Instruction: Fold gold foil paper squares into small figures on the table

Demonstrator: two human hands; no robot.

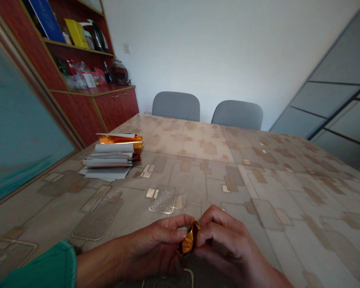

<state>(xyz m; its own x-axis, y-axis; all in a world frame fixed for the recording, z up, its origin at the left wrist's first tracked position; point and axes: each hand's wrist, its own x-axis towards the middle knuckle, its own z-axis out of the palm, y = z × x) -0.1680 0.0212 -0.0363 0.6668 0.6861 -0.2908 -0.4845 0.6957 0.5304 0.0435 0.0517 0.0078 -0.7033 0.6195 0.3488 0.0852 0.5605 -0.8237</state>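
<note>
A small folded piece of gold foil paper [188, 240] sits between my hands at the bottom middle of the view. My left hand [153, 248] pinches its left side, and my right hand [225, 244] grips its right side. My fingers hide part of the fold. Farther up and to the left, a loose stack of grey-white paper sheets [108, 160] lies on the patterned table cover [258, 188]. A curled sheet with an orange-gold face [120, 139] rests on top of that stack.
Two grey chairs [176, 106] stand beyond the table's far edge. A red-brown wooden cabinet [117, 106] with shelves of bottles and boxes stands at the back left. A large teal panel [18, 124] leans at the left, and a grey framed panel [327, 100] stands at the right.
</note>
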